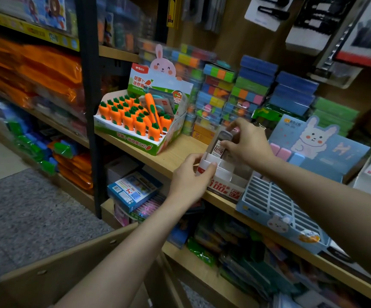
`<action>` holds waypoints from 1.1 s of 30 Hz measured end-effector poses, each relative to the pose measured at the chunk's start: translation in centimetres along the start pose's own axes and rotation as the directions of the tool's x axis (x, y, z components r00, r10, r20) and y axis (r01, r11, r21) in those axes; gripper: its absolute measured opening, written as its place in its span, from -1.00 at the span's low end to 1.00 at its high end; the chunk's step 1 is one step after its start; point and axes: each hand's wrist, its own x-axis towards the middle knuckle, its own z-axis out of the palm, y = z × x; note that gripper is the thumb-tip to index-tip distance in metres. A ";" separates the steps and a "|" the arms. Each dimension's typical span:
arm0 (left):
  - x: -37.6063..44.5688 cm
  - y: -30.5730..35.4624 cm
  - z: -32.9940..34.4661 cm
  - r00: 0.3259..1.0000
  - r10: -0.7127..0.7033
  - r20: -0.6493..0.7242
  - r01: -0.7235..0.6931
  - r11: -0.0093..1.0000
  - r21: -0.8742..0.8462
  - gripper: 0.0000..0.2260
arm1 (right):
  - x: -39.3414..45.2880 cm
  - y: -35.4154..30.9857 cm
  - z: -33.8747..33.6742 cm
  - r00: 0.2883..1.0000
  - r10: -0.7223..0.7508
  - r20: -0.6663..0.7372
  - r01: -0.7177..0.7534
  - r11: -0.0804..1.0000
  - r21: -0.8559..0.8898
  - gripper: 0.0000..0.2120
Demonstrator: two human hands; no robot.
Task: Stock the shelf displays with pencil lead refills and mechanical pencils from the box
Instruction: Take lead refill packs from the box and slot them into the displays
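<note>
- Head view: a lead refill case (219,146) stands tilted over the white display box (221,174), its lower end at the box's back compartment; whether it touches the bottom cannot be told.
- Right hand (248,142) pinches the case, fingertips on its label and upper end, thumb side toward the box.
- Left hand (190,176) grips the box's near-left corner, thumb (209,168) over the rim, fingers curled around the side.
- Box sits at the front edge of the wooden shelf (169,157), just below both hands, red print on its front face.
- Right of the right hand, touching the box's side, lies a blue slotted tray (275,203) with a bunny backboard (313,138).
- Left of the left hand, well apart, stands a carrot display (135,121).
- Behind the right hand rise stacks of coloured packs (246,90).
- Under both forearms, near the camera, a cardboard box flap (69,258) opens.
</note>
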 end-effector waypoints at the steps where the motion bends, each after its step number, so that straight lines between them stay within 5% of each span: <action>1: 0.0 0.0 0.0 1.000 0.000 -0.004 0.000 1.000 0.001 -0.66 | -0.2 -0.1 0.1 0.999 -0.026 -0.021 0.026 1.000 -0.003 -0.64; 8: -0.3 0.0 -0.3 0.999 0.048 0.022 -0.049 0.997 0.054 -0.63 | -1.5 -0.2 -0.3 0.947 -0.298 -0.122 0.252 0.921 -0.296 -0.72; 12: -2.0 -0.4 -1.5 0.991 0.131 -0.010 -0.131 0.990 0.045 -0.64 | -3.4 -0.6 -1.4 0.951 -0.251 -0.181 0.240 0.968 -0.078 -0.62; 16: -5.4 -1.7 -3.7 0.961 0.278 -0.008 -0.269 0.937 0.222 -0.83 | -8.3 -3.0 -1.0 0.875 -0.397 -0.278 0.453 0.873 0.181 -0.80; 20: -10.2 -5.8 -6.8 0.994 0.087 0.066 -0.107 0.897 0.429 -0.90 | -14.8 -5.1 3.2 0.816 -0.565 -0.123 0.566 0.736 0.371 -0.86; 24: -17.2 -13.0 -10.2 0.935 -0.336 -0.115 0.349 0.812 0.468 -0.87 | -21.3 -4.9 10.7 0.826 -0.515 0.228 0.369 0.801 0.472 -0.87; 27: -22.8 -18.3 -10.7 0.716 -0.576 -0.396 0.674 0.718 0.174 -0.89 | -25.7 -4.0 16.5 0.792 -0.329 0.514 0.112 0.907 0.407 -0.81; 30: -26.4 -22.0 -10.0 0.521 -0.726 -0.450 0.798 0.601 -0.047 -0.86 | -29.5 -3.3 21.1 0.695 -0.101 0.711 -0.154 0.946 0.285 -0.79; 33: -27.7 -24.1 -9.8 0.487 -0.741 -0.462 0.815 0.576 -0.065 -0.85 | -32.2 -2.9 24.4 0.590 0.029 0.807 -0.311 0.930 0.194 -0.76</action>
